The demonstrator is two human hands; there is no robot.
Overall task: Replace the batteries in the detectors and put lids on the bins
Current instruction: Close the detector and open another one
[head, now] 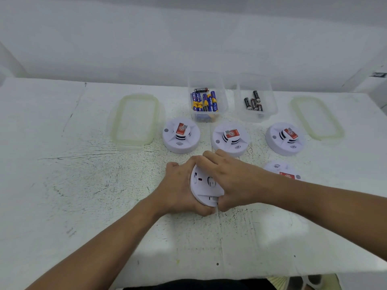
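- Detector [206, 188]: white round disc, tilted on edge, back side showing, red dot; centre frame.
- Left hand [178, 188] cups its left rim, fingers curled.
- Right hand [232, 181] grips its right side.

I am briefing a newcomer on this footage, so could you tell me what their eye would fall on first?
First, the left hand and right hand gripping a white detector, tilted on edge, over the middle of the table. Behind it, the open blue battery bin stands out in colour, while the left lid and right lid lie flat at far left and far right.
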